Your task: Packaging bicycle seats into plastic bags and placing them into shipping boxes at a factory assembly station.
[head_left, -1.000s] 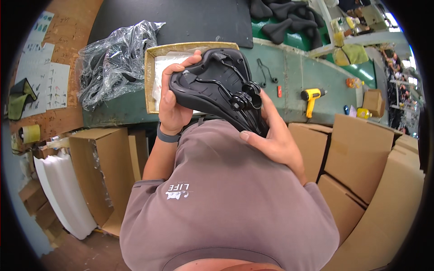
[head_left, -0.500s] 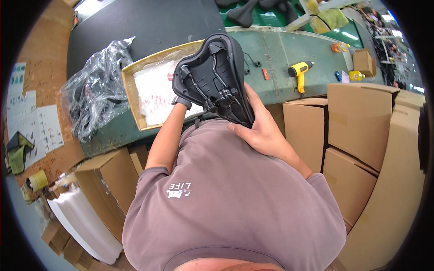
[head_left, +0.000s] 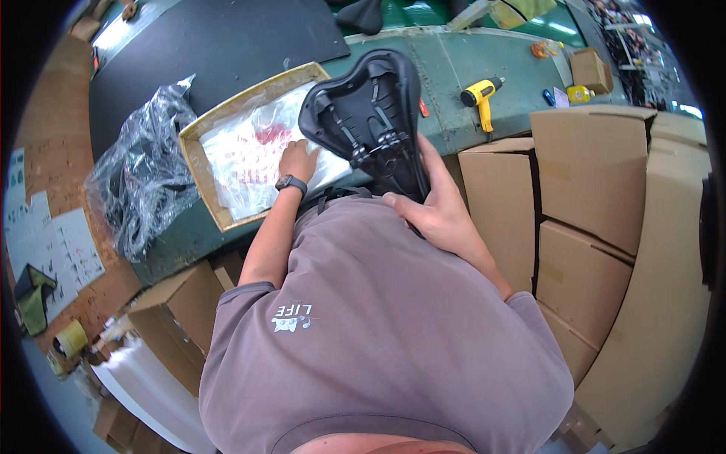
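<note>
Farthest left of the shallow tan cardboard tray, white paper sheets are displayed on a brown board. Between them and the tray, just beside its left wall, a crumpled bundle of clear plastic film is set down, with dark contents half seen through it. The tray is lined with flat, glossy clear plastic sheeting marked in red. Over the tray's right part the left hand is lowered, its fingers bent onto the sheeting; whether any of it is pinched cannot be told.

At the tray's right side, its far right corner partly covered in this view, a black padded bicycle saddle is held with its underside and metal rails turned up. The saddle is placed just right of the left hand, and its narrow end is grasped by the right hand, thumb on the near side, fingers along the right edge. Farther right of the tray, a yellow-and-black pistol-shaped power tool is laid down, and brown cardboard boxes are stacked.
</note>
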### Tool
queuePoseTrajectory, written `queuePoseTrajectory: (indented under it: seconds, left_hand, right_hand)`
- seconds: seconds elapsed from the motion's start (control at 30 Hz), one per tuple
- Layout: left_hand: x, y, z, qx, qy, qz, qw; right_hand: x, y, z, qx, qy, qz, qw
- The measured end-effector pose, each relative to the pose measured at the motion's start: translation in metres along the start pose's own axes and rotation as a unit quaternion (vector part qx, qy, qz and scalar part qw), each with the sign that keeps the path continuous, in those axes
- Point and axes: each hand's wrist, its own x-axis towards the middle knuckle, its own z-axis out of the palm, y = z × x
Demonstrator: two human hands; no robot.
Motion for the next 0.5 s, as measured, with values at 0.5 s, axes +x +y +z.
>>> queuePoseTrajectory:
  seconds: [0.5]
  left_hand:
    - [-0.116,-0.023,-0.068,0.036,0.012,0.040,0.999]
  right_hand:
    - [0.045,0.024,0.019,0.155,-0.036,0.072,0.985]
